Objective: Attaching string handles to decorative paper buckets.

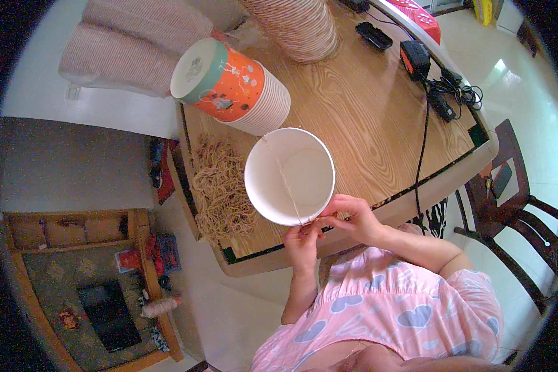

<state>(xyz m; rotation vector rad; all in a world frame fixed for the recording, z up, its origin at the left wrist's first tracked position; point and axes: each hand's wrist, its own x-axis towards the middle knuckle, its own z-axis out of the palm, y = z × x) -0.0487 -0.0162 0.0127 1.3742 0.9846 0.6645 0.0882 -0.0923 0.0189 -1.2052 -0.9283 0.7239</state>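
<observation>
A white paper bucket [319,164] stands at the near edge of the table, its open mouth toward me. A thin strand of twine [285,170] crosses the mouth from the far rim to the near rim. At the near rim, my left hand [302,245] is pinched round the end of the twine, just below the bucket's lip. My right hand [356,221] meets it there from the right, its thumb and fingers closed at the same spot. The fingertips partly hide the twine's end. Left of the bucket lies a tangled pile of brown twine [220,189].
Behind the bucket leans a stack of paper buckets [235,87], the outermost printed orange and green. Another tall stack [297,28] stands farther back, with wrapped stacks [118,56] at the far left. A black adapter and cables [443,99] lie at the right; a wooden chair [514,198] stands beyond.
</observation>
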